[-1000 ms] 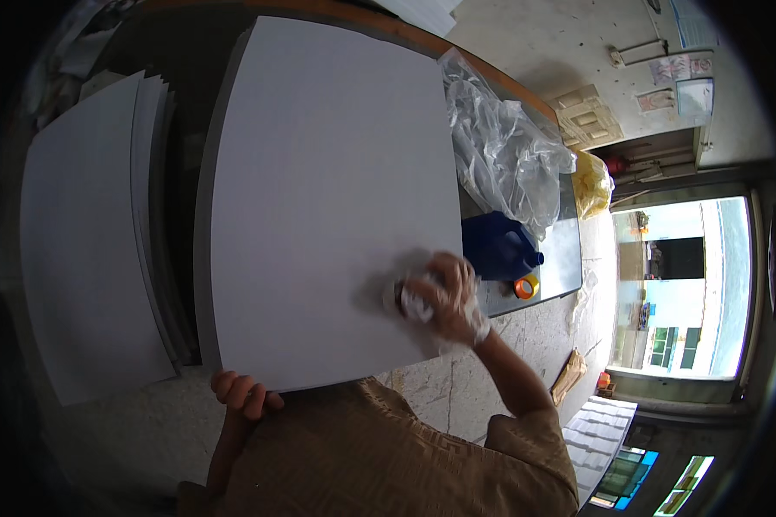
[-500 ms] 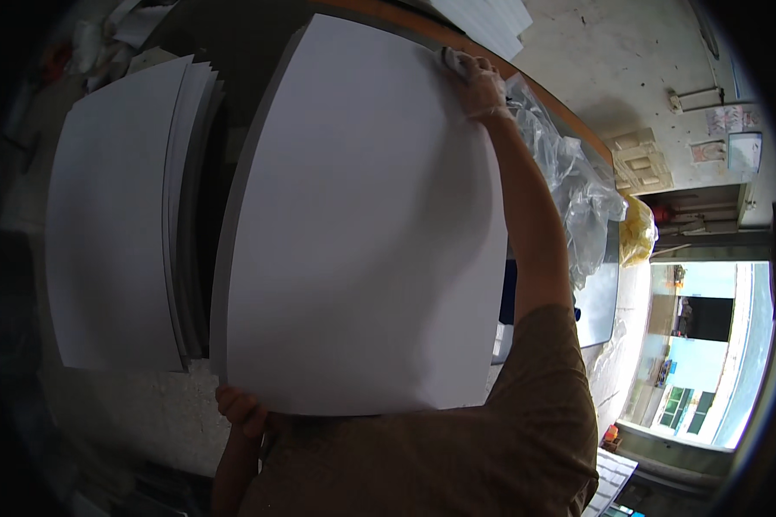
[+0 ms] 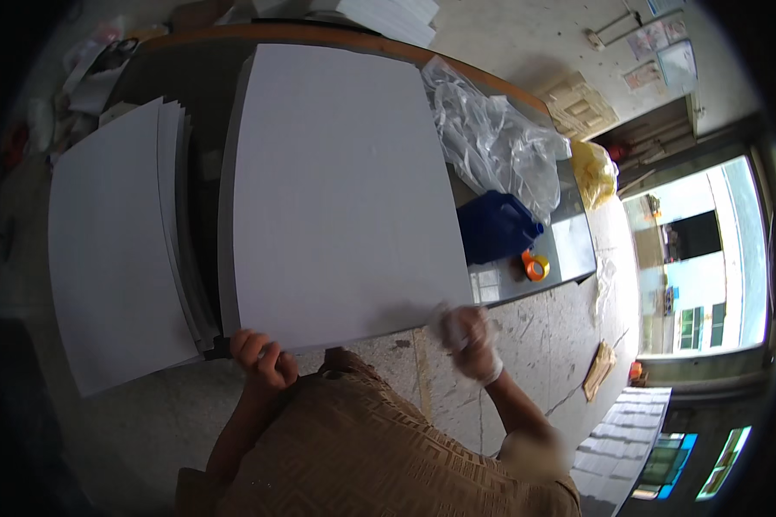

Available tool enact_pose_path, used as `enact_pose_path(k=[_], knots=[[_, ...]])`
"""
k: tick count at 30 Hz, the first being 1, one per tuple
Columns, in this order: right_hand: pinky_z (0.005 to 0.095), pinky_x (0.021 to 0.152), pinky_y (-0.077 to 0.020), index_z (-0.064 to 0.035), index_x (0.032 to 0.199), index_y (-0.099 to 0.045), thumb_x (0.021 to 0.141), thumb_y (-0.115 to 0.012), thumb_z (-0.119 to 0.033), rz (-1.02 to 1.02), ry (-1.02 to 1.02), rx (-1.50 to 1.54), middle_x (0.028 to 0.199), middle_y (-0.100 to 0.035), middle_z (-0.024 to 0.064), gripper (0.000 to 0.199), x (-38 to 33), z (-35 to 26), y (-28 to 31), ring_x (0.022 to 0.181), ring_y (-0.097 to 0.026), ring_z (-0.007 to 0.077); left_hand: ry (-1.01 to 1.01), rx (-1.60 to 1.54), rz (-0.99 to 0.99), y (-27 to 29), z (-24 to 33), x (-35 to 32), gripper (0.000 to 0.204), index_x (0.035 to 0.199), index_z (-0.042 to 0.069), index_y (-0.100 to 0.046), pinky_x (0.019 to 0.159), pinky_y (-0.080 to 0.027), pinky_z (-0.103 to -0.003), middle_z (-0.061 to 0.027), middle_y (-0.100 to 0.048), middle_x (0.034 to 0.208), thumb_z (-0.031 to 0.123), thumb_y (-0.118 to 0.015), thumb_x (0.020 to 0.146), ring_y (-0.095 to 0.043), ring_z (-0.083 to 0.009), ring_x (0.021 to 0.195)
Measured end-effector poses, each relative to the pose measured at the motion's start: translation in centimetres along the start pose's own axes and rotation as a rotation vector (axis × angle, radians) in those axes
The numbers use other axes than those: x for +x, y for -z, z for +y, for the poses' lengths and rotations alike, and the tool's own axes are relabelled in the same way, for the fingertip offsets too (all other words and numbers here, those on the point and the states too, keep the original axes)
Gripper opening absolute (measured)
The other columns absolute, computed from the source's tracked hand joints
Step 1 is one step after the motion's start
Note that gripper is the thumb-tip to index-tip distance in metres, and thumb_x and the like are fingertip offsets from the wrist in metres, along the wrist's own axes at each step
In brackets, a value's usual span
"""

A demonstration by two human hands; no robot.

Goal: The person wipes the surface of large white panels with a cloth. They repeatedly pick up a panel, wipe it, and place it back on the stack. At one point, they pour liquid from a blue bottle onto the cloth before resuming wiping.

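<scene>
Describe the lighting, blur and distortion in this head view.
Head view: the doorway at right is bright and washed out, the room dimmer; the gloved right hand is motion-blurred while the left hand gripping the white board is sharper; fisheye bends the board's edges and blackens the corners.

right hand (image 3: 467,340): half a second ago it was stretched out to the far top corner of the white board (image 3: 341,194); now it is drawn back beside the board's near right corner, blurred, gloved, with something pale in its grip.
right arm: no longer lies across the board's right side; the board's face is bare.
blue jug (image 3: 496,226): hidden behind the arm half a second ago, now in plain sight beyond the right hand, with the orange tape roll (image 3: 535,265) just beside it.
</scene>
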State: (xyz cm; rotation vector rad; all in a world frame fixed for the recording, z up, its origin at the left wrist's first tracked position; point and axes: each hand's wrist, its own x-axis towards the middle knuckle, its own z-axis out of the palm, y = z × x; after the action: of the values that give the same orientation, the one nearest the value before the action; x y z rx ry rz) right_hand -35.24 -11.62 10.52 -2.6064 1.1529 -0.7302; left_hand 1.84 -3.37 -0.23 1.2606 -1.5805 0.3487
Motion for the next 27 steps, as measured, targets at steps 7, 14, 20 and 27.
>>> enact_pose_path(k=[7,14,20,27], knots=[[0.0282,0.094,-0.0479,-0.0009,0.143,-0.043,0.105,-0.044,-0.028,0.415,-0.778,0.485,0.126,-0.06,0.011,0.046,1.9,-0.5,3.6,0.109,-0.059,0.0159,0.186,0.011,-0.254,4.9,3.0,3.2,0.036,0.12,-0.003,-0.052,0.095,-0.04,-0.051,-0.0212,-0.046,0.125,0.011,-0.061,0.087,-0.048,-0.038,0.114],[0.037,0.083,-0.0535,-0.0025,0.133,-0.05,0.104,-0.039,-0.046,0.318,-0.544,1.851,0.109,-0.063,0.0137,0.053,5.7,3.9,3.0,0.091,-0.063,0.0239,0.498,0.055,-0.316,6.2,6.8,5.3,0.04,0.127,-0.006,-0.053,0.101,-0.039,-0.052,-0.0264,-0.045,0.136,0.011,-0.061,0.091,-0.044,-0.0431,0.125],[0.0364,0.078,-0.0568,-0.0068,0.132,-0.051,0.104,-0.037,-0.051,0.264,-0.632,1.813,0.104,-0.066,0.0108,0.055,6.0,6.6,1.3,0.09,-0.066,0.0208,0.656,0.133,-0.371,5.8,9.8,6.4,0.039,0.124,-0.007,-0.056,0.108,-0.035,-0.053,-0.0295,-0.047,0.138,0.016,-0.062,0.093,-0.041,-0.0444,0.132],[0.0346,0.084,-0.0507,-0.0023,0.138,-0.045,0.105,-0.039,-0.046,0.258,-0.592,1.721,0.11,-0.061,0.0127,0.055,5.2,5.4,1.8,0.095,-0.059,0.0216,0.72,0.265,-0.298,4.3,9.8,7.1,0.044,0.125,-0.006,-0.056,0.105,-0.037,-0.052,-0.0284,-0.052,0.133,0.024,-0.064,0.094,-0.046,-0.0441,0.126]])
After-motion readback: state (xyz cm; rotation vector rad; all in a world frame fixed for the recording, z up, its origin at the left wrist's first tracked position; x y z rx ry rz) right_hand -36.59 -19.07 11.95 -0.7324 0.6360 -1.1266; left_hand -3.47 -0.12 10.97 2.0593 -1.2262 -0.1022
